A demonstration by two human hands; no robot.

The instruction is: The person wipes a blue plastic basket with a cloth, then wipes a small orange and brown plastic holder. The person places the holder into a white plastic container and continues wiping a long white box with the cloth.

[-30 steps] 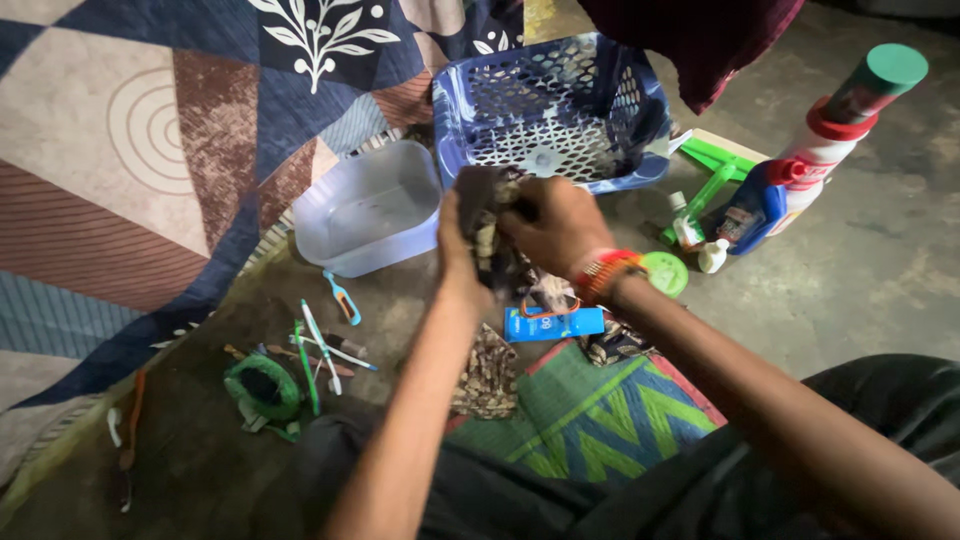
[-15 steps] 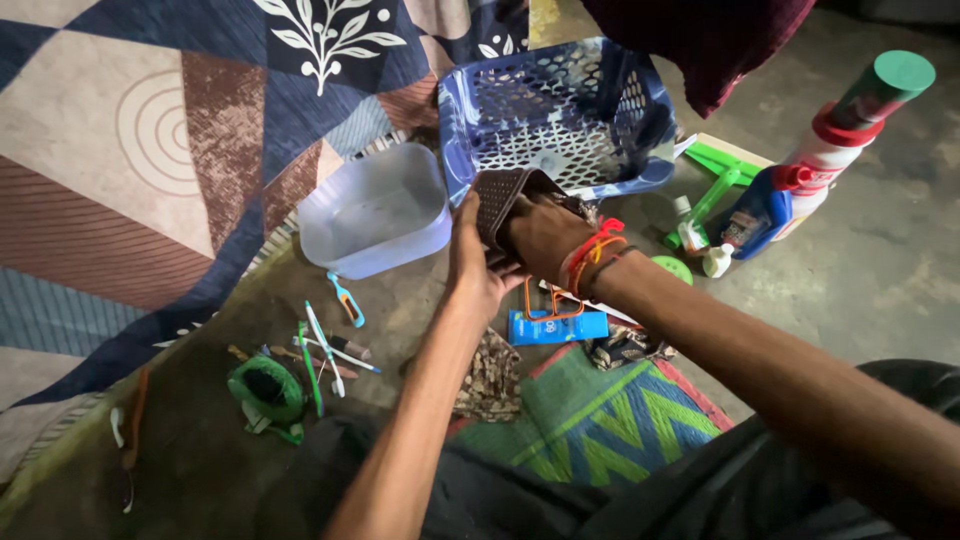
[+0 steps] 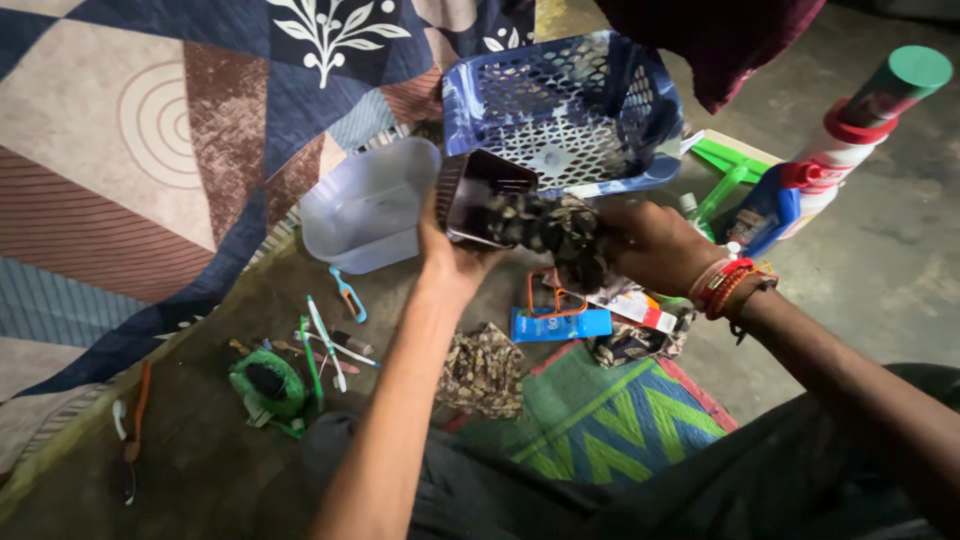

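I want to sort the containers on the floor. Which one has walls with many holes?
The blue basket, beyond both hands. Its walls and base are a perforated lattice, whereas the pale tub to its left has smooth, solid, translucent walls.

Both forearms showing bare, no sleeves reaching wrists. Left hand (image 3: 452, 255) wearing nothing: no ring, no band, no watch visible. Right hand (image 3: 648, 245) also showing no rings. Right wrist carrying stack of thread bands (image 3: 728, 286): red ones lying thickest, orange strand running among them, thin dark cord sitting nearest forearm, loose end hanging down. Dark, near-black garment (image 3: 560, 495) covering lap and legs, fabric lying creased, plain, showing no pattern.
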